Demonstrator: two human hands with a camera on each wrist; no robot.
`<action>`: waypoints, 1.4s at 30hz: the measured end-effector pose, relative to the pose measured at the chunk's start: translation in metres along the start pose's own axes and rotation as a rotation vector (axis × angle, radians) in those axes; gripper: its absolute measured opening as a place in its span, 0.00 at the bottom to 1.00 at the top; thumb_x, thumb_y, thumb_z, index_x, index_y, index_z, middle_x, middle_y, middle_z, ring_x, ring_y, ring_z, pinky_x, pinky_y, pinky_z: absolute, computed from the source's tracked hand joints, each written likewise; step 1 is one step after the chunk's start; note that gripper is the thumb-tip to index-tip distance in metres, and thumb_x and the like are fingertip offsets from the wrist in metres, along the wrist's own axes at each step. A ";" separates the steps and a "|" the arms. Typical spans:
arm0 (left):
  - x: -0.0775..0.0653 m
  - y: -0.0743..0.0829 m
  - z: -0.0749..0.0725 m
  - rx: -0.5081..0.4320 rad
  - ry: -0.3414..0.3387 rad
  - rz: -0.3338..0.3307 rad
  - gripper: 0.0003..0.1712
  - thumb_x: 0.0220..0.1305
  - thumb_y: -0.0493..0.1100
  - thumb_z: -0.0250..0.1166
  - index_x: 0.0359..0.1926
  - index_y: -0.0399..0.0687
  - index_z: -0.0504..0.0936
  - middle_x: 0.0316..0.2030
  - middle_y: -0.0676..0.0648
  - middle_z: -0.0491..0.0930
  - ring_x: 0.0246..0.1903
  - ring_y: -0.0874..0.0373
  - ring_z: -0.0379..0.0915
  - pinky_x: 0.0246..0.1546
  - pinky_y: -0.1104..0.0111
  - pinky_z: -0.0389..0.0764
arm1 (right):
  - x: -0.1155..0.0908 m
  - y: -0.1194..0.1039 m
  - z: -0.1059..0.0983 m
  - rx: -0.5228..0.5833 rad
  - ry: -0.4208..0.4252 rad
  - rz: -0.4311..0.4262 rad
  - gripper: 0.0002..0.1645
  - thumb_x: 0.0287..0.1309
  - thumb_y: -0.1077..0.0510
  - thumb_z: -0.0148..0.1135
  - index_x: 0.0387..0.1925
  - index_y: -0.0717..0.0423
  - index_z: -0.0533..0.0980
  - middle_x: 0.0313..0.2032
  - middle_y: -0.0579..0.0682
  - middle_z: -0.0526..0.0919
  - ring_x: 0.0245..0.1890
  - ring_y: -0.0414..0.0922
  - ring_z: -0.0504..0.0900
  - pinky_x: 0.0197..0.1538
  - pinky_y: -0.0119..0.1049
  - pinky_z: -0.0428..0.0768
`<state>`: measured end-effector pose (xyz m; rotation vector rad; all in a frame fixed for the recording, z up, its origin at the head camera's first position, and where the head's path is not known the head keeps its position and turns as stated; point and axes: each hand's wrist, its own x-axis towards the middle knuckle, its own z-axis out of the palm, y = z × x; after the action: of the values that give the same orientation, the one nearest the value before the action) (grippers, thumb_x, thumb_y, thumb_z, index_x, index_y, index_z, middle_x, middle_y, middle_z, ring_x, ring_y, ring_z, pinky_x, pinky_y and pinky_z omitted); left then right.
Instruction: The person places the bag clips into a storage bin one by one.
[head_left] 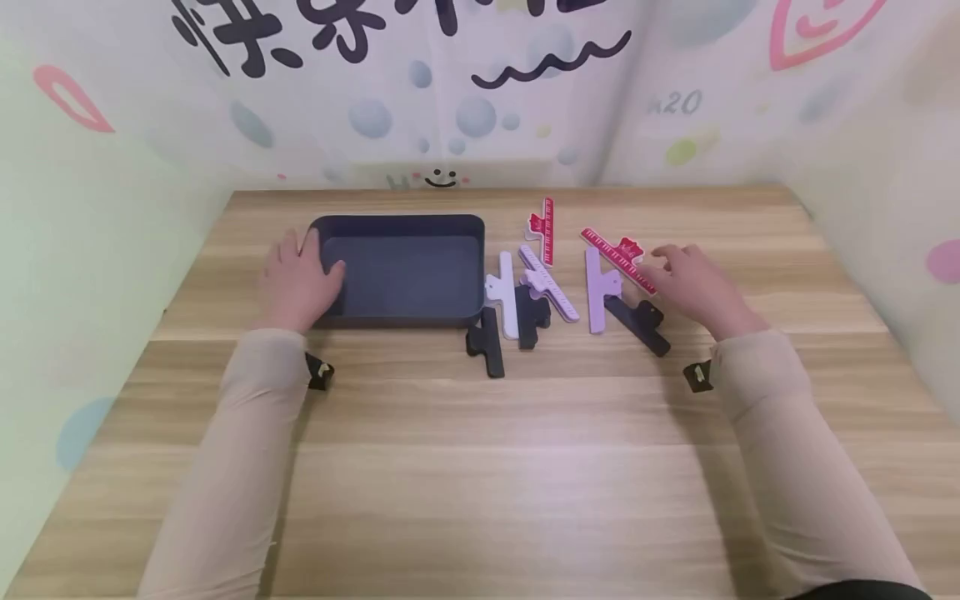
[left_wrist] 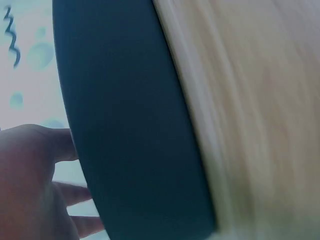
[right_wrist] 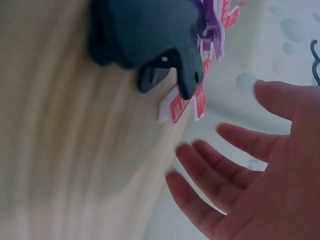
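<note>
My left hand (head_left: 296,287) is at the left edge of a dark rectangular tray (head_left: 408,321), thumb over the inside and the other fingers along the rim. The left wrist view shows the tray's outer wall (left_wrist: 130,120) up close, the fingertips hidden behind it. My right hand (head_left: 697,287) is at the right end of a red clip (head_left: 607,254) with a piano-key pattern, its fingers spread and holding nothing in the right wrist view. Below that clip are a purple long-bar clip (head_left: 595,292) and a black clip (head_left: 641,325).
Between the tray and these clips lie a white clip (head_left: 508,296), a light purple clip (head_left: 551,287) and black clips (head_left: 492,342), close together or overlapping. Another red clip (head_left: 548,229) lies farther back. A printed wall covering (head_left: 480,158) stands behind the wooden table (head_left: 487,483).
</note>
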<state>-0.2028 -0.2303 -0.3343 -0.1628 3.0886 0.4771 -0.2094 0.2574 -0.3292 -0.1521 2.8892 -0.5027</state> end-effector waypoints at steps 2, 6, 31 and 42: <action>0.002 -0.009 0.000 -0.074 0.012 -0.019 0.40 0.65 0.57 0.41 0.68 0.40 0.37 0.65 0.30 0.37 0.62 0.34 0.37 0.58 0.43 0.47 | -0.003 0.005 0.003 0.029 -0.011 -0.017 0.36 0.61 0.40 0.42 0.55 0.66 0.64 0.44 0.65 0.72 0.41 0.57 0.70 0.40 0.52 0.70; 0.004 -0.024 0.002 -0.201 -0.007 -0.051 0.41 0.64 0.58 0.42 0.68 0.38 0.41 0.62 0.29 0.50 0.59 0.35 0.49 0.55 0.44 0.56 | -0.008 0.017 0.010 0.101 -0.059 -0.009 0.31 0.61 0.42 0.46 0.51 0.66 0.67 0.34 0.60 0.77 0.31 0.50 0.75 0.32 0.42 0.73; -0.011 -0.061 0.034 -0.869 0.161 -0.258 0.26 0.62 0.55 0.53 0.60 0.54 0.68 0.60 0.53 0.64 0.58 0.65 0.56 0.59 0.69 0.58 | -0.007 0.033 0.037 0.620 -0.156 0.026 0.26 0.50 0.39 0.58 0.35 0.58 0.74 0.20 0.49 0.72 0.22 0.44 0.69 0.27 0.35 0.69; -0.008 -0.058 0.036 -0.859 0.201 -0.243 0.25 0.62 0.54 0.53 0.59 0.54 0.70 0.59 0.54 0.66 0.57 0.66 0.57 0.59 0.71 0.58 | -0.002 0.027 0.049 0.786 -0.040 0.031 0.24 0.54 0.42 0.57 0.40 0.58 0.73 0.23 0.47 0.72 0.22 0.40 0.69 0.24 0.32 0.69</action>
<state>-0.1889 -0.2742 -0.3856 -0.6016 2.7320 1.8066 -0.1981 0.2672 -0.3830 0.0096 2.4253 -1.5329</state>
